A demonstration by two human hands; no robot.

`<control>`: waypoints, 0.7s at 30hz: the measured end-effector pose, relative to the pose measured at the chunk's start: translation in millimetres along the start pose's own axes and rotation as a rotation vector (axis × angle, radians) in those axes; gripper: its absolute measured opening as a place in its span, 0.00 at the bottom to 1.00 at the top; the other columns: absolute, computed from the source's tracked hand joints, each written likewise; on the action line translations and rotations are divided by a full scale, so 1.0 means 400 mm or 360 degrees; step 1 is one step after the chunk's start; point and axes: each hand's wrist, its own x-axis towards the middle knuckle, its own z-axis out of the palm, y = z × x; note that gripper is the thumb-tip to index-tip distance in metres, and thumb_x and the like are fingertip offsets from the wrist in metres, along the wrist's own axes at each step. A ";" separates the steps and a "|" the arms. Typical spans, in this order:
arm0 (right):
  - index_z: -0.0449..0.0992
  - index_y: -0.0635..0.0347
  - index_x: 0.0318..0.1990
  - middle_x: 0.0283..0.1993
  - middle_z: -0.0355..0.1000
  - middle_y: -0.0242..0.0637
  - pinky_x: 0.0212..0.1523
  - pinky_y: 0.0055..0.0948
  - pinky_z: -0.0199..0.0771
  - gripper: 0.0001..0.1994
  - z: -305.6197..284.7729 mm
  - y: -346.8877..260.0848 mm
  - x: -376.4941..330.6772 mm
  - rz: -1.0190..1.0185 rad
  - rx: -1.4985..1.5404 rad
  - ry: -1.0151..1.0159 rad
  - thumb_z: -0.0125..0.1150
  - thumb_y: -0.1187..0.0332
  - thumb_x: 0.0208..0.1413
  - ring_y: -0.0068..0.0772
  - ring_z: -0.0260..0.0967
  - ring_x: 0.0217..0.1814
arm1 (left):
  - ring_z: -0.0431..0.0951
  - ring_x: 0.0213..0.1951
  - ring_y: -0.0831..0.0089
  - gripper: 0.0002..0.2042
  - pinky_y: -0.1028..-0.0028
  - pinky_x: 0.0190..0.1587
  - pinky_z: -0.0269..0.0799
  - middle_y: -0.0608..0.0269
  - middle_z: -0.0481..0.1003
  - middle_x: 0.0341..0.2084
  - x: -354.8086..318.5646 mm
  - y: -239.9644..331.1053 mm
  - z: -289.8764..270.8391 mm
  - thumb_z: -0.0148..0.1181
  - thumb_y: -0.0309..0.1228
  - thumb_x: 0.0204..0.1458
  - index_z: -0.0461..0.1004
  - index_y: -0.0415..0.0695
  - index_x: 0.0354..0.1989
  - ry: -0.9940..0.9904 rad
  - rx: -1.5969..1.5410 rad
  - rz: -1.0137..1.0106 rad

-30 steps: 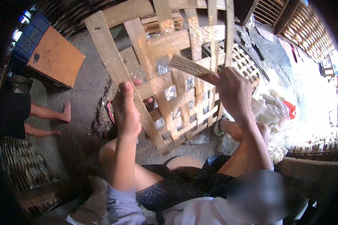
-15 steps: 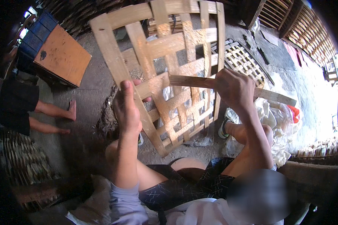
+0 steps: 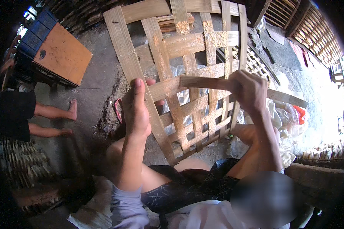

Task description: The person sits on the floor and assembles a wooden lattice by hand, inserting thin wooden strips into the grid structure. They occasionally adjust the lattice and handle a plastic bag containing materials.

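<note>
A woven lattice panel of flat wooden slats [image 3: 123, 41] stands tilted in front of me, above my knees. Tan, crumbly residue covers many of its slats. My left hand [image 3: 137, 112] is closed around the panel's left edge slat, thumb on the near side and fingertips showing through the gap behind it. In my right hand [image 3: 249, 91] is a flat wooden stick [image 3: 203, 82], gripped near its middle. Its left end lies against a crosswise slat near the panel's centre, and its other end sticks out to the right past my fist.
Another lattice panel [image 3: 256, 63] lies on the floor behind, at the right. Crumpled plastic sheeting [image 3: 283, 114] is heaped beside my right leg. At the left stand an orange board [image 3: 63, 55] and another person's bare legs [image 3: 51, 110]. Slatted panels [image 3: 319, 34] lean at the far right.
The lattice panel has shifted a little to the right, together with my left hand. My right hand and the stick have moved slightly right too. Both grips look the same.
</note>
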 end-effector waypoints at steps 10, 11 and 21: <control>0.78 0.49 0.29 0.25 0.76 0.24 0.24 0.29 0.73 0.14 0.042 0.029 -0.015 -0.0206 -0.0108 0.0052 0.77 0.54 0.52 0.24 0.73 0.23 | 0.81 0.40 0.67 0.28 0.67 0.37 0.82 0.58 0.78 0.42 0.003 -0.019 -0.012 0.54 0.60 0.67 0.75 0.42 0.50 -0.0026 -0.0006 -0.0032; 0.80 0.49 0.29 0.26 0.77 0.24 0.24 0.28 0.73 0.13 0.054 0.013 -0.013 -0.0218 -0.0175 0.0029 0.79 0.55 0.51 0.22 0.74 0.24 | 0.81 0.42 0.66 0.28 0.66 0.38 0.82 0.57 0.77 0.43 0.006 -0.018 -0.007 0.53 0.61 0.66 0.74 0.44 0.51 -0.0025 0.0015 -0.0056; 0.80 0.49 0.33 0.29 0.80 0.27 0.26 0.37 0.74 0.10 0.020 0.008 -0.041 0.0295 0.0051 -0.0040 0.75 0.58 0.55 0.33 0.78 0.25 | 0.80 0.44 0.66 0.31 0.66 0.38 0.82 0.59 0.74 0.52 0.036 -0.019 -0.009 0.55 0.60 0.66 0.70 0.42 0.58 0.0082 -0.0146 0.0006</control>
